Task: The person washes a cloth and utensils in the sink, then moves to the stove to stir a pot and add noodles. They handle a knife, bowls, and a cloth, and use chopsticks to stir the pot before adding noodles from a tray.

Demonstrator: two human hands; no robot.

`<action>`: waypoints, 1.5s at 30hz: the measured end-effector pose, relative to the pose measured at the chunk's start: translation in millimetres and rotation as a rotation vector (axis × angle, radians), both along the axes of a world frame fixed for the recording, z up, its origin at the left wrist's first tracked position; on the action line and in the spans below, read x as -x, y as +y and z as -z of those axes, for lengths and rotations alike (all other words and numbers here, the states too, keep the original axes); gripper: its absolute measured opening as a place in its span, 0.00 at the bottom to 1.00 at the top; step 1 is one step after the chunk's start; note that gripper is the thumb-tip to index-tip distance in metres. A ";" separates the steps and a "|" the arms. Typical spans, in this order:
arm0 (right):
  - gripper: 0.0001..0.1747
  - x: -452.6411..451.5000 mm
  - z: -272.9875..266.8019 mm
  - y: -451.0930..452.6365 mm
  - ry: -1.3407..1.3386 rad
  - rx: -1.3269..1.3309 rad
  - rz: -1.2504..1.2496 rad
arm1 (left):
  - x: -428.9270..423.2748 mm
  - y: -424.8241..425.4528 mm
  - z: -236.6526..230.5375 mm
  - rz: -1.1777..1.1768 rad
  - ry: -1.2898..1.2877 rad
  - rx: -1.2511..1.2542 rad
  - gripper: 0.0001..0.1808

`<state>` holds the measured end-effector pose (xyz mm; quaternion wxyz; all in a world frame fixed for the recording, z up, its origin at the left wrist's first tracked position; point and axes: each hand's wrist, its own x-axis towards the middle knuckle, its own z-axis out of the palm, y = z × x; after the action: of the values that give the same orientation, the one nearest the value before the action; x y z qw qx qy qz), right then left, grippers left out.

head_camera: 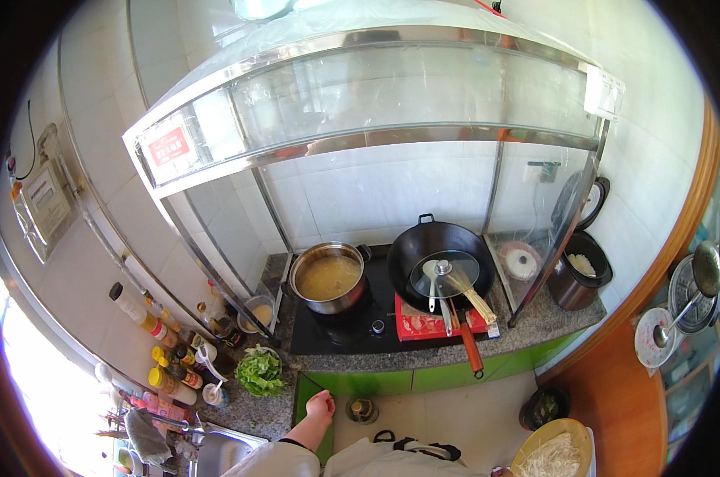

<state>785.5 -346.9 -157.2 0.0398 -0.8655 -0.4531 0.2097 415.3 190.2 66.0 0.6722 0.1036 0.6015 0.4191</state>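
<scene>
My left hand (321, 406) hangs over the floor by the counter's front edge, its fingers curled in with nothing visible in them. Of my right hand (502, 471), only a small part shows at the bottom edge, beside a yellow bowl of white noodle-like strips (552, 458); its grip is hidden. Before me, a steel pot (328, 305) with cloudy yellowish broth stands on the black cooktop (336, 334). To its right is a black wok (404, 256), with a glass lid (422, 275), a pale spoon (431, 283) and a bamboo whisk (479, 305) on it.
Leafy lettuce (259, 372) sits on the granite counter, near seasoning bottles (169, 384) and the sink (225, 453). Metal-framed glass panels (372, 143) surround the cooktop. A rice cooker (577, 280) stands open at right. A glass jar (361, 411) and a black bin (543, 408) are on the floor.
</scene>
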 end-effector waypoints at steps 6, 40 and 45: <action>0.12 -3.9 25.6 -11.7 0.016 0.003 -0.060 | -0.8 -1.3 1.2 -0.018 -0.022 0.022 0.02; 0.16 27.6 -7.8 -23.6 0.220 -0.136 0.373 | -44.1 26.8 24.2 0.272 0.036 -0.183 0.04; 0.18 46.2 -46.3 -41.5 0.334 -0.214 0.626 | -104.5 64.9 45.5 0.367 0.287 -0.223 0.19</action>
<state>739.3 -388.5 -110.9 0.2659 -0.9069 -0.1730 0.2773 519.8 255.1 20.5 0.6291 0.3427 0.6121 0.3349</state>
